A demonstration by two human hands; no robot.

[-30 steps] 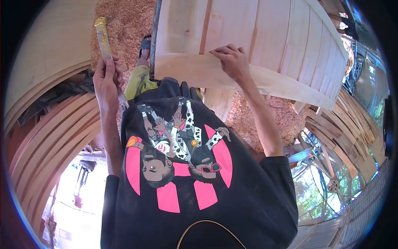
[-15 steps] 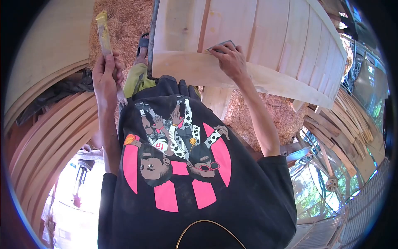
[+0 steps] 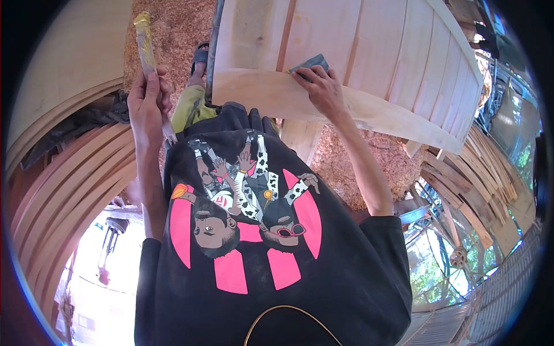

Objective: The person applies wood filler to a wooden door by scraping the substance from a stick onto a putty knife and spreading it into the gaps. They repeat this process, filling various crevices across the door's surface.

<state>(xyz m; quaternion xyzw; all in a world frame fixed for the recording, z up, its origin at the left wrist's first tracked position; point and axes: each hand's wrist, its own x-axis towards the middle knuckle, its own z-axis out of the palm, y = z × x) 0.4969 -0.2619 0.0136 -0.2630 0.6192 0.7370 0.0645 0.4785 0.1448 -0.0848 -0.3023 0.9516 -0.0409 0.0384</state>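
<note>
My left hand (image 3: 149, 98), at the upper left, is closed around a flat wooden stick (image 3: 147, 55) held upright. Yellow paste covers the stick's far end, and its other end sticks out below my palm. On the right, my right hand (image 3: 323, 89) grips a flat grey scraper (image 3: 314, 61) with a trace of yellow at its left corner. The scraper lies against a pale wooden panel (image 3: 323, 34) made of joined boards, close to the seam with its curved edge board (image 3: 259, 86). Small yellow smears show on the panel just above the scraper.
Curved wooden boards (image 3: 75, 184) are stacked at the left, below a large pale sheet (image 3: 63, 57). Wood shavings (image 3: 179, 34) cover the ground, where a sandalled foot (image 3: 199, 60) stands. Loose wood strips (image 3: 479, 184) are piled at the right.
The scraper has tilted so that more of its grey face shows, and my right hand has shifted slightly downward. My left hand and its stick are nearly unmoved.
</note>
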